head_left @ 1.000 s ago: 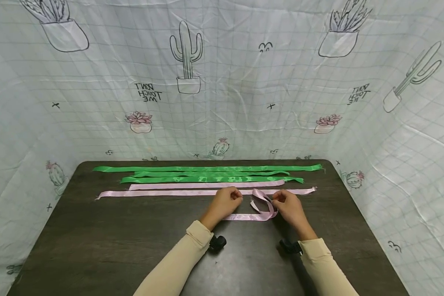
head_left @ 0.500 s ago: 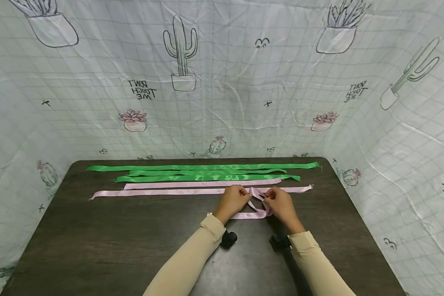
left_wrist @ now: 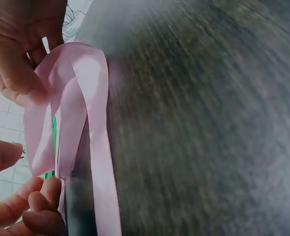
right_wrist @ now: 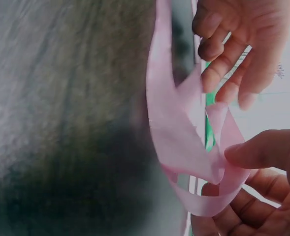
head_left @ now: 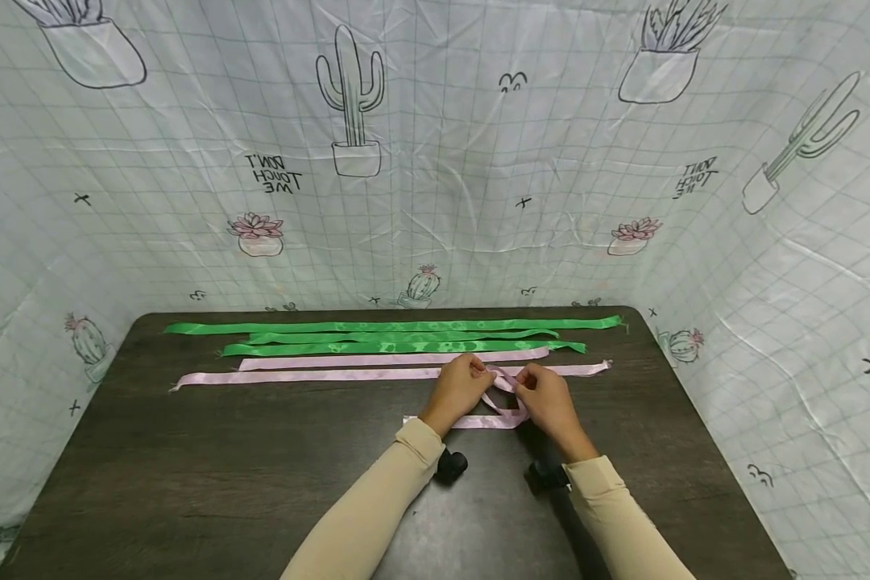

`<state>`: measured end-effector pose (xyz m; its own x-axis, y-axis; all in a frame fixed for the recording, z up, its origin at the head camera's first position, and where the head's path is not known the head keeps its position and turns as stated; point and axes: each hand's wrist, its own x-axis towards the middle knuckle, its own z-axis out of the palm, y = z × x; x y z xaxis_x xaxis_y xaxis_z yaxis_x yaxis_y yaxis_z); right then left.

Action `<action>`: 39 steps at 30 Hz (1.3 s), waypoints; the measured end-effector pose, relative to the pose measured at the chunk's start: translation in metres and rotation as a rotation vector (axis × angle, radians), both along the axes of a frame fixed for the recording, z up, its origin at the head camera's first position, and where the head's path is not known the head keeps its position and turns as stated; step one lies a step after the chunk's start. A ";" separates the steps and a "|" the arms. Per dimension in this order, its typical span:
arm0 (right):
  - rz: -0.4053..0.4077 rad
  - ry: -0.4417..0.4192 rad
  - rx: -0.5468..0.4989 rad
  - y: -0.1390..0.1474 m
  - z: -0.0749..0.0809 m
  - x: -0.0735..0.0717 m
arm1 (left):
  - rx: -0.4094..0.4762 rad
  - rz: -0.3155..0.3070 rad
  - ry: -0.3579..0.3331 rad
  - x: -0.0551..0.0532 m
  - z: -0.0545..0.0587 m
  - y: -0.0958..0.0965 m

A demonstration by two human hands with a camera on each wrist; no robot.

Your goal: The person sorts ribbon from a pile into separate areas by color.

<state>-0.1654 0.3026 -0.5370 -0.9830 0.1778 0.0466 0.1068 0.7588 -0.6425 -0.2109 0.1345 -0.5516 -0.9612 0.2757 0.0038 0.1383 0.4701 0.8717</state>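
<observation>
A pink satin ribbon [head_left: 482, 422] is looped between my two hands, and one straight length of it lies on the dark table. My right hand [head_left: 549, 400] pinches the looped part; in the right wrist view its thumb [right_wrist: 255, 150] presses the ribbon [right_wrist: 177, 128] against the fingers. My left hand [head_left: 455, 393] is just left of the loop. In the left wrist view its thumb stands apart from the bent fingers [left_wrist: 41, 214], whose tips are at the loop's lower edge. I see no ribbon between that thumb and the fingers.
Behind the hands, two more pink ribbons [head_left: 297, 376] lie stretched across the dark wood table [head_left: 210, 467]. Several green ribbons [head_left: 406, 348] lie beyond them, near the far edge. A white cactus-print cloth [head_left: 449, 161] hangs around the table's back and sides.
My left hand has moved right, up to the ribbon loop. The right hand has drawn slightly left and kept its pinch. The gap between the hands is smaller, and the view has shifted slightly.
</observation>
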 end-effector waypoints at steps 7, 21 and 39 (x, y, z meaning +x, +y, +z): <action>0.046 0.038 -0.048 -0.006 0.011 0.001 | 0.044 -0.011 0.033 -0.001 0.004 -0.002; 0.025 0.043 -0.095 -0.001 0.030 0.001 | 0.115 -0.034 0.082 -0.002 0.011 -0.017; 0.023 0.054 -0.044 -0.007 0.046 -0.005 | 0.316 -0.157 -0.100 -0.007 0.039 -0.056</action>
